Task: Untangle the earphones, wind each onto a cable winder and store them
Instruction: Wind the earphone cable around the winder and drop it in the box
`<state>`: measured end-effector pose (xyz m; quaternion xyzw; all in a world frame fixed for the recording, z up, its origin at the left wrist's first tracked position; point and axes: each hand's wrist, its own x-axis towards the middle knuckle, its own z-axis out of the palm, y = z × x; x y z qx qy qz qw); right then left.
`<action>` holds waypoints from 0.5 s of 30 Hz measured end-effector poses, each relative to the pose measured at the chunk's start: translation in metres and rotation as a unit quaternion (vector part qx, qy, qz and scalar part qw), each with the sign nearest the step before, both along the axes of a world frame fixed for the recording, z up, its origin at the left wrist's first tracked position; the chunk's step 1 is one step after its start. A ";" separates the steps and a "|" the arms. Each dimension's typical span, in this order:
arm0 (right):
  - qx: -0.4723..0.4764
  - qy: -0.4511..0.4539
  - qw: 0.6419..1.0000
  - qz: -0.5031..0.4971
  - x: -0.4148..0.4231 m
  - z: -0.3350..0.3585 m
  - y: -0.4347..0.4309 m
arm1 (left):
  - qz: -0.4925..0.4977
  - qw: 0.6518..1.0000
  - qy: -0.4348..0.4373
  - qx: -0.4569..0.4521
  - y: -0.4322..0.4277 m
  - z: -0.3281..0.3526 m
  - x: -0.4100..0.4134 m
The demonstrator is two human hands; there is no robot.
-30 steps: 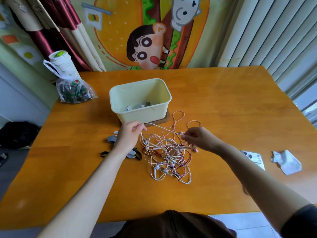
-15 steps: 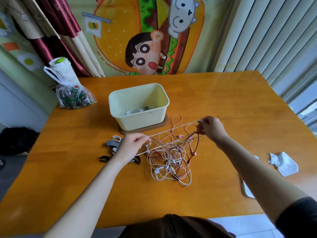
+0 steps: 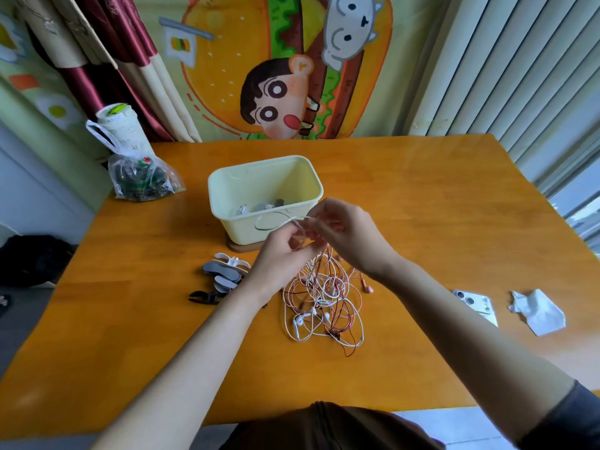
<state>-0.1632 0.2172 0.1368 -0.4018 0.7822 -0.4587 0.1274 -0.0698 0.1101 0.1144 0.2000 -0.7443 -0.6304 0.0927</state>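
Over the table [image 3: 422,206], just before the bin [image 3: 227,190], the left hand [image 3: 285,254] and right hand [image 3: 347,235] meet, each seemingly pinching one white cord [image 3: 279,223] raised from the tangle [image 3: 324,300]. That heap of earphones lies below them, with the winders [image 3: 224,274] beside it. A hard pull would likely cinch the crossed red and white strands tighter or drag the whole heap along.

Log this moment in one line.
stage: untangling | left hand pinches white cable | right hand pinches it | tangle on table | winders unused
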 end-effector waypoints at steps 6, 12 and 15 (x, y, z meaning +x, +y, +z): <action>-0.025 -0.024 0.998 -0.046 -0.001 -0.008 0.001 | 0.039 0.999 0.013 -0.017 0.007 -0.004 0.000; -0.019 -0.044 0.998 -0.044 0.001 -0.018 0.004 | 0.044 0.999 0.007 0.000 0.004 -0.006 0.004; -0.015 -0.032 0.998 -0.056 0.003 -0.018 0.002 | 0.045 0.999 0.004 0.013 0.004 -0.009 0.003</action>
